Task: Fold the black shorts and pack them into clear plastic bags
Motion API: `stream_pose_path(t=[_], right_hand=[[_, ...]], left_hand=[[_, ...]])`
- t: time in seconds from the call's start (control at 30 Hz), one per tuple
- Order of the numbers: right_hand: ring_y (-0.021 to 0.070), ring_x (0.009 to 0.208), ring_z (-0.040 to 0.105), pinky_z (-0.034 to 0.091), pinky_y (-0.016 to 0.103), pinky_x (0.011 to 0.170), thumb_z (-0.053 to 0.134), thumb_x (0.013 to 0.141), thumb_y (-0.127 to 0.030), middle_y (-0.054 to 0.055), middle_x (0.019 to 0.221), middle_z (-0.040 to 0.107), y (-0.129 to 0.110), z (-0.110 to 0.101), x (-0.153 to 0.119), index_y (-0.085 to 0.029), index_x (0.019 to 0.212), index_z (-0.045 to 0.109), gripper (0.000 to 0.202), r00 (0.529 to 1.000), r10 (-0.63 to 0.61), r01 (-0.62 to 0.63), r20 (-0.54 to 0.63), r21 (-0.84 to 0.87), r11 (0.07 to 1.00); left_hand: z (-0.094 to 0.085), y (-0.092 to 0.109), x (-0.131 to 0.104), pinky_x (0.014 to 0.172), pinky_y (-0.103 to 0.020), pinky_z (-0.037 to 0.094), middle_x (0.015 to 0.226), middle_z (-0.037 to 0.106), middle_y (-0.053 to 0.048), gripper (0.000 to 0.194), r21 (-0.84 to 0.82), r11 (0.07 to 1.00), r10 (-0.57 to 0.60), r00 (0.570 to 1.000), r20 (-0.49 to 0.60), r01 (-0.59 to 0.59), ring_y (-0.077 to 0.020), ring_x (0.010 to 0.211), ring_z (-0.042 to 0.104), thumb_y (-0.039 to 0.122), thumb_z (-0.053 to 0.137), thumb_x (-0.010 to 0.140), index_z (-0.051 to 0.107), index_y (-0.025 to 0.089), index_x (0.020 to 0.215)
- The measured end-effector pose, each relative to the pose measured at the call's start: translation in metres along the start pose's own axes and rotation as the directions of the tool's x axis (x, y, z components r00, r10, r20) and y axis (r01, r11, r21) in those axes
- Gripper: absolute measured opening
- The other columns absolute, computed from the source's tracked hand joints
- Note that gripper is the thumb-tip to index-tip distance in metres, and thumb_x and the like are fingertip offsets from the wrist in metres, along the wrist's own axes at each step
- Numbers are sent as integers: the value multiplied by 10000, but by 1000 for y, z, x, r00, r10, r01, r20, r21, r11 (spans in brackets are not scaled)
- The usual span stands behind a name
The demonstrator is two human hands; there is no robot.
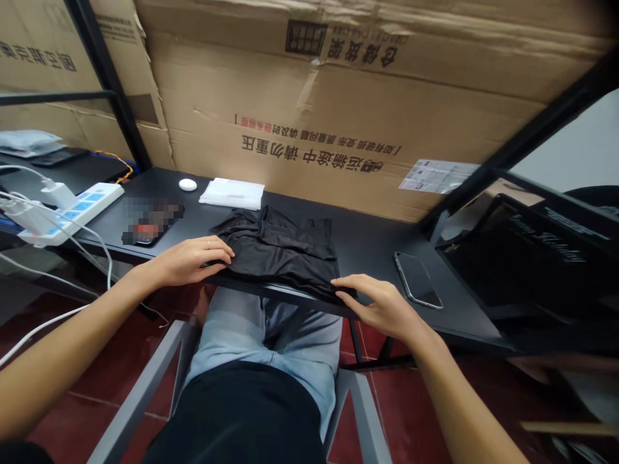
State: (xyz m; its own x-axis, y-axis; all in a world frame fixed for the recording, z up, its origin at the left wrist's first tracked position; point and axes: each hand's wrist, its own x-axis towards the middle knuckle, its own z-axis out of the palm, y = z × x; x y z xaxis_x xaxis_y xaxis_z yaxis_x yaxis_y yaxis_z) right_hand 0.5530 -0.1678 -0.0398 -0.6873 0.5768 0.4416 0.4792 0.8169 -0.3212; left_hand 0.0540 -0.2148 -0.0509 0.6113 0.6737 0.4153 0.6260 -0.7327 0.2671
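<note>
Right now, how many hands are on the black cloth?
2. The left hand is at the left edge of the black cloth, and the right hand is at its near right corner. I can't see any other hand on it.

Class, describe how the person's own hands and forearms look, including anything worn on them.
The left hand wears a thin, pale ring on one finger. The right hand shows none. Both are gloveless, with no watch, bracelet or sleeve visible along the forearms.
</note>
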Motion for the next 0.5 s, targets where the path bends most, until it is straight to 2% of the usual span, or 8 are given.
stream_pose_path(t=[0.07,0.13,0.23,0.3,0.4,0.5], right_hand=[[271,1026,888,728,418,961,715,1089,-310,28,1170,906,0,-4,5,-325,1265,836,214,998,39,-39,-48,-2,999],[278,1016,887,719,423,969,727,1083,-338,33,1160,905,3,-10,15,-317,1247,839,200,986,108,-110,-127,-6,994],[292,1021,877,710,430,946,743,1061,-380,49,1147,900,16,-13,41,-300,1255,834,229,946,211,-215,-246,13,977],[293,996,868,704,428,902,746,1041,-398,63,1126,894,30,-9,59,-281,1247,828,251,922,253,-254,-293,35,967],[274,844,826,686,425,827,757,1000,-424,80,1020,874,53,5,76,-246,1114,829,224,936,258,-266,-241,-1,964],[244,736,767,672,424,795,739,992,-434,80,947,843,69,19,80,-235,966,821,217,963,238,-246,-127,-56,968]], left_hand=[[-2,1,5,1071,-376,636,1260,850,-65,211,-22,997,-76,996,-47,75,-235,1176,806,338,628,1121,814,288,1208],[-5,0,17,989,-357,642,1152,861,-52,228,-19,982,-190,973,-133,189,-235,1057,819,391,636,1106,814,274,1188],[-9,-9,44,972,-363,628,1126,862,-56,298,-27,937,-342,898,-278,348,-248,1012,810,470,636,1082,810,246,1174],[-8,-19,63,1028,-392,610,1171,858,-73,333,-29,910,-403,861,-310,415,-270,1078,802,475,642,1061,797,235,1231],[-2,-35,79,1051,-429,593,1170,845,-84,348,41,864,-485,853,-192,501,-292,1093,786,414,692,1003,782,240,1290],[7,-44,80,1038,-427,594,1192,829,-93,286,131,813,-565,823,-60,568,-300,1102,770,398,732,973,800,257,1213]])
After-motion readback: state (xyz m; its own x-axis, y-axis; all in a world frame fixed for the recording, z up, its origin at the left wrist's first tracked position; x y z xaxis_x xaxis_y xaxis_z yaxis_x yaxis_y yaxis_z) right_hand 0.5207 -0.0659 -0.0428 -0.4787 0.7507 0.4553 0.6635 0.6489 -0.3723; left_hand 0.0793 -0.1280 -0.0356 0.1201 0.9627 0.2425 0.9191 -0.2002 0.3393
